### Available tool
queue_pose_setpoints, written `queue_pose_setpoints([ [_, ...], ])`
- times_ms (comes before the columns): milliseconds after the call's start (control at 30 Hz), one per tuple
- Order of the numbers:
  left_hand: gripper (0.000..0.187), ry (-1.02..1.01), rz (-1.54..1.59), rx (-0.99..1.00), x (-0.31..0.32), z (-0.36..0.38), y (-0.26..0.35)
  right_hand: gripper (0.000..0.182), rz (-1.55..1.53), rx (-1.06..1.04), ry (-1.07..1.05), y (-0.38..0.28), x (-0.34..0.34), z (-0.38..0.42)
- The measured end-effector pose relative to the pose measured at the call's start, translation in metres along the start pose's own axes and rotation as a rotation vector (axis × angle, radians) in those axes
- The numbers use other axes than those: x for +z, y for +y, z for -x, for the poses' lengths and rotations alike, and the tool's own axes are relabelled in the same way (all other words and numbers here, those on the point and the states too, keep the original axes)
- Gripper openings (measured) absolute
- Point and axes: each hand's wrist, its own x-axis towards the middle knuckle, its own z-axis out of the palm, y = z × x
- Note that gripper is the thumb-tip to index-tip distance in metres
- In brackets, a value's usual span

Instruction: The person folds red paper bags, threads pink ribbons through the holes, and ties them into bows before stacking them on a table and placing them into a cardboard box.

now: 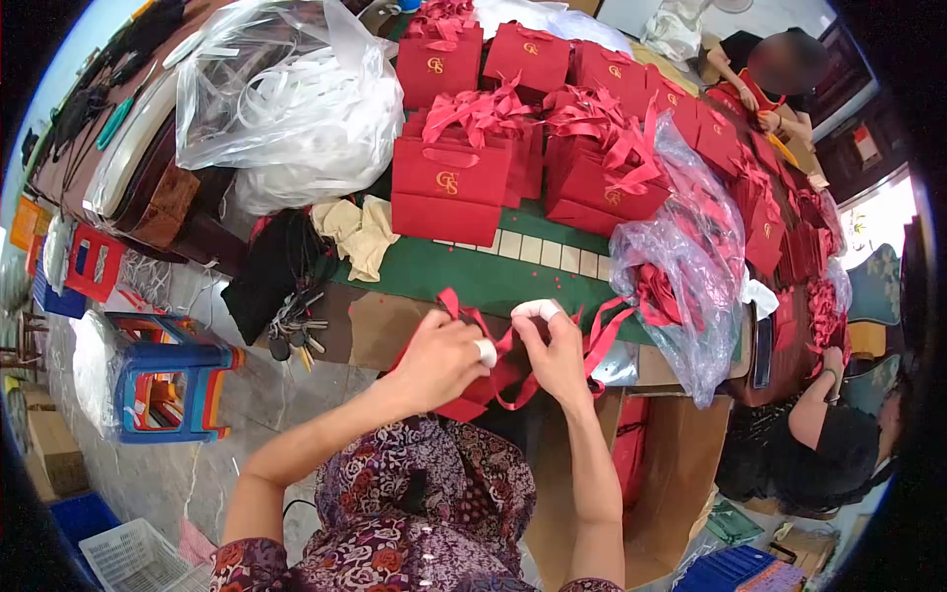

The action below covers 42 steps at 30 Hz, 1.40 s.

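Note:
Close to my body, both hands work over a red paper bag that they partly cover. My left hand is closed, its fingertips pinching red ribbon near the bag's top; white tape wraps one finger. Opposite it, my right hand pinches the same red ribbon between thumb and fingers, and its fingertips also carry white wrapping. The ribbon loops between the hands and trails off to the right. Exactly how it passes through the bag is hidden by my fingers.
Red gift bags with ribbons stand on the green mat. A clear bag of white ribbon lies left, a plastic bag of red ribbon right. Stacked stools stand at left. Two other people work along the right side.

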Motion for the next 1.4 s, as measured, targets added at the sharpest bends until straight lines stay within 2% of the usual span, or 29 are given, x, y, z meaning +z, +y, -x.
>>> queue_pose_setpoints([
  [33,0.015,0.030,0.060,-0.091,-0.003,-0.003,-0.001,0.011,-0.001,0.005,-0.001,-0.001,-0.003,0.002],
  [100,0.016,0.117,0.047,-0.136,-0.006,-0.006,-0.010,0.012,0.054,-0.059,0.081,-0.001,-0.011,0.006],
  [167,0.017,0.107,0.076,-0.221,-0.018,-0.014,-0.019,0.017,0.097,-0.023,0.071,-0.004,-0.022,0.018],
  [233,0.018,0.168,0.000,-0.219,-0.019,-0.017,-0.034,0.021,0.359,-0.178,-0.076,0.001,-0.033,0.029],
  [300,0.020,0.115,-0.034,-0.252,-0.019,-0.021,-0.041,0.024,0.346,-0.158,-0.075,-0.001,-0.028,0.032],
  [367,0.022,0.152,-0.075,-0.235,-0.008,-0.021,-0.046,0.019,0.511,-0.271,-0.016,-0.006,-0.017,0.037],
  [400,0.023,0.184,-0.116,-0.225,-0.006,-0.021,-0.044,0.015,0.512,-0.284,-0.064,0.000,-0.017,0.036],
  [567,0.029,0.380,-0.151,-0.225,-0.020,-0.001,-0.019,0.010,0.456,-0.153,-0.038,-0.010,-0.015,0.040],
  [633,0.030,0.300,0.003,-0.288,-0.025,0.015,-0.001,0.007,0.015,0.145,-0.018,-0.025,-0.014,0.039],
  [667,0.029,0.280,0.122,-0.284,-0.027,0.021,0.009,0.007,-0.127,0.162,-0.020,-0.019,-0.008,0.038],
  [700,0.033,0.150,0.344,-0.391,-0.029,0.025,0.017,0.007,-0.127,0.159,-0.020,-0.020,-0.002,0.035],
  [767,0.038,-0.031,0.777,-0.638,-0.016,0.033,0.024,0.008,-0.316,0.214,-0.023,-0.026,0.016,0.029],
  [800,0.041,-0.065,0.796,-0.638,-0.015,0.033,0.028,0.008,-0.282,0.164,-0.030,-0.028,0.024,0.026],
  [833,0.036,-0.081,0.784,-0.619,-0.008,0.037,0.027,0.008,-0.275,0.138,-0.018,-0.027,0.033,0.025],
  [933,0.029,0.022,0.802,-0.631,-0.002,0.043,0.022,0.009,-0.175,0.083,0.010,-0.035,0.037,0.023],
  [1000,0.027,-0.097,0.888,-0.748,-0.012,0.048,0.018,0.010,-0.184,0.130,0.013,-0.037,0.032,0.025],
  [1033,0.027,-0.093,0.887,-0.748,-0.011,0.052,0.014,0.010,-0.185,0.127,0.010,-0.038,0.029,0.028],
  [1100,0.026,-0.117,0.800,-0.702,-0.010,0.060,0.007,0.012,0.144,0.012,0.142,-0.041,0.023,0.036],
  [1133,0.023,-0.101,0.649,-0.575,-0.017,0.062,0.007,0.020,0.192,0.030,0.180,-0.041,0.021,0.042],
  [1167,0.023,-0.095,0.646,-0.577,-0.025,0.061,0.008,0.020,0.191,0.025,0.176,-0.044,0.020,0.045],
  [1233,0.021,-0.237,0.642,-0.599,-0.033,0.060,0.010,0.032,0.239,-0.418,0.082,-0.052,0.016,0.048],
  [1267,0.021,-0.165,0.748,-0.497,-0.027,0.063,0.008,0.043,0.164,-0.442,-0.051,-0.056,0.018,0.051],
  [1300,0.021,-0.162,0.747,-0.493,-0.024,0.064,0.008,0.046,0.123,-0.426,-0.164,-0.064,0.020,0.051],
  [1367,0.023,-0.161,1.043,-0.650,-0.022,0.065,0.008,0.046,0.150,-0.493,-0.260,-0.056,0.029,0.054],
  [1400,0.023,-0.248,1.051,-0.662,-0.024,0.065,0.005,0.044,0.172,-0.454,-0.305,-0.054,0.028,0.055],
])
